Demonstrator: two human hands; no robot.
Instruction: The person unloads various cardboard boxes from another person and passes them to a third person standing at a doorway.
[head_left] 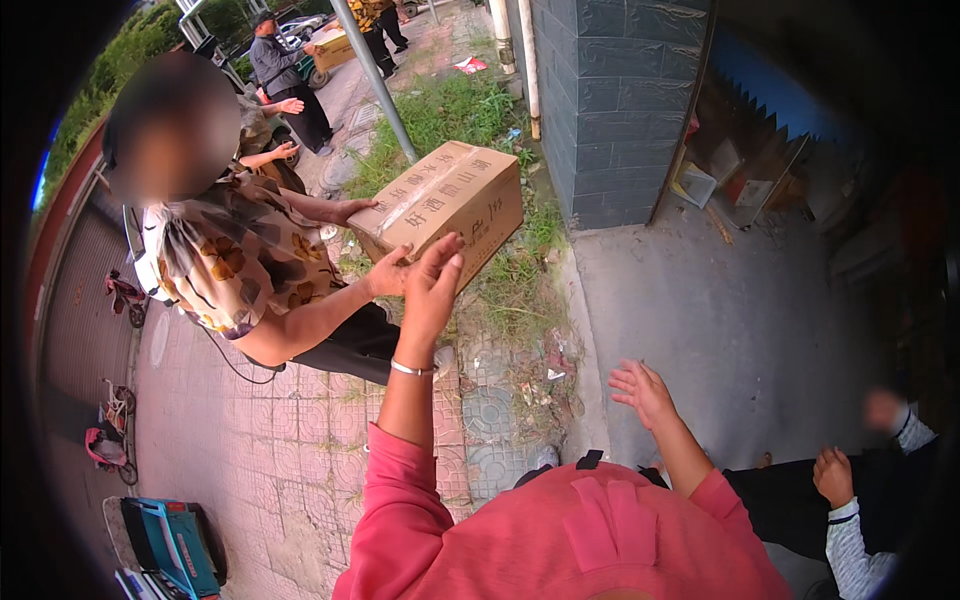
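A brown cardboard box, sealed with tape, is held up by a person in a floral shirt. One of their hands is under its near corner and the other is on its far side. My left hand, in a pink sleeve with a bracelet at the wrist, is raised with its fingers stretched against the box's near lower edge, not gripping it. My right hand hovers lower on the right, fingers spread, holding nothing.
A grey tiled wall corner and a slanted metal pole stand behind the box, with grass between them. Another person's hand in a striped sleeve is at the lower right. A teal case lies at the lower left. More people stand far back.
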